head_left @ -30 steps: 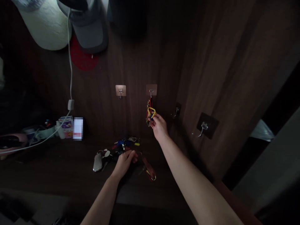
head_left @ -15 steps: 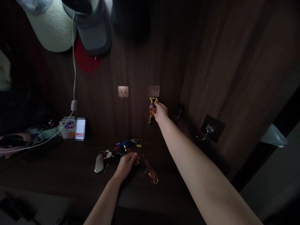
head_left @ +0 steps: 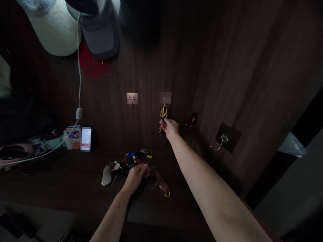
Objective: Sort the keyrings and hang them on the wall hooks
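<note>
White cable [head_left: 80, 67]: runs down across the back wall in front of the caps, seemingly left to hang by its own weight.
Grey cap [head_left: 99, 40]: high on the wall, perhaps kept there to spare the surface [head_left: 75, 188] below.
Silver fob [head_left: 106, 176]: lies flat on the surface, at the near left end of the key pile.
Left hook [head_left: 132, 99]: on a pale square backing, with nothing hanging from it.
Keys [head_left: 131, 155]: a jumble with blue and yellow bits, loose on the surface, likely put within easy reach.
Left hand [head_left: 136, 173]: low beside the keys, fingers loosely curled, perhaps just resting; whether it holds anything cannot be told.
Brown strap [head_left: 163, 185]: lies slantwise on the surface, a pale ring at its near end.
Braided cord [head_left: 164, 111]: just below the middle hook [head_left: 165, 99], held low, which leaves its upper loop clear of the fingers; whether the loop sits on the hook is too small to tell. It looks thin and knotted, bright yellow above, with blue, red and green below and loose ends hanging.
Right hand [head_left: 172, 128]: thumb and fingers pinched together on the cord's lower part, a light grip suited to something small.
Dark-backed hook [head_left: 224, 138]: on the side wall, apart from both hands.
</note>
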Tool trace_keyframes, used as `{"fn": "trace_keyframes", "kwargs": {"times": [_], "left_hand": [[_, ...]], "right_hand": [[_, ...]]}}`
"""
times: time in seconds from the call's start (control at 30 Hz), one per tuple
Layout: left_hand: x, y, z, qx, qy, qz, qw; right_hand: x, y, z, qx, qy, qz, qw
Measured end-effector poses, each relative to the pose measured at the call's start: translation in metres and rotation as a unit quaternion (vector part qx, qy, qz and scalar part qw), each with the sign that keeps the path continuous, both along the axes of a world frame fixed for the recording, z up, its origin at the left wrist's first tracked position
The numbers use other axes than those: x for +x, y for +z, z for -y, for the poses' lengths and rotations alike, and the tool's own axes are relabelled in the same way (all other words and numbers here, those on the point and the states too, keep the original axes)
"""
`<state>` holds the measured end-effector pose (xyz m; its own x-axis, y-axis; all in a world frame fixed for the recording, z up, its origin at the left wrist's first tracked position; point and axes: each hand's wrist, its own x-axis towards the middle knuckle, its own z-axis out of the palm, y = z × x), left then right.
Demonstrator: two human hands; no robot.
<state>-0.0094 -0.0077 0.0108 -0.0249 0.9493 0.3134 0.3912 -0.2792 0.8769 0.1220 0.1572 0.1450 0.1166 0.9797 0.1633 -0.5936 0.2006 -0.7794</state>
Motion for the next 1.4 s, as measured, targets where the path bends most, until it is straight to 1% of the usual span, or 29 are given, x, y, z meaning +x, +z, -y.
{"fn": "trace_keyframes", "kwargs": {"times": [0.13, 0.33, 0.53, 0.77, 0.93, 1.07, 1.17, 1.27, 1.33, 1.4], "left_hand": [[0.0, 0.0, 0.0, 0.006, 0.004, -0.001, 1.0], [0.0, 0.001, 0.001, 0.003, 0.005, -0.006, 1.0], [0.001, 0.004, 0.001, -0.009, 0.006, -0.005, 1.0], [0.002, 0.002, 0.0, -0.013, 0.012, -0.014, 1.0], [0.0, 0.0, -0.001, -0.004, 0.014, -0.009, 1.0], [-0.002, -0.001, -0.002, 0.001, 0.022, 0.0, 1.0], [-0.003, -0.003, -0.003, 0.005, 0.036, 0.003, 0.999], [-0.004, -0.005, -0.004, 0.005, 0.051, 0.001, 0.999], [-0.005, -0.006, -0.005, 0.006, 0.062, -0.004, 0.998], [-0.006, -0.006, -0.005, 0.009, 0.074, -0.006, 0.997]], "right_hand": [[0.003, -0.012, 0.002, 0.016, 0.005, -0.021, 1.0], [0.007, -0.034, 0.008, 0.033, -0.011, -0.029, 0.999], [0.011, -0.059, 0.023, 0.012, -0.003, -0.039, 0.999], [0.023, -0.102, 0.045, -0.036, 0.026, -0.002, 0.999], [0.03, -0.124, 0.056, -0.07, 0.016, 0.031, 0.997], [0.034, -0.131, 0.069, -0.069, 0.027, 0.083, 0.994], [0.036, -0.131, 0.081, -0.068, 0.061, 0.16, 0.983], [0.038, -0.131, 0.09, -0.051, 0.097, 0.264, 0.958], [0.038, -0.132, 0.093, -0.034, 0.109, 0.335, 0.935], [0.038, -0.134, 0.094, 0.002, 0.115, 0.403, 0.908]]}}
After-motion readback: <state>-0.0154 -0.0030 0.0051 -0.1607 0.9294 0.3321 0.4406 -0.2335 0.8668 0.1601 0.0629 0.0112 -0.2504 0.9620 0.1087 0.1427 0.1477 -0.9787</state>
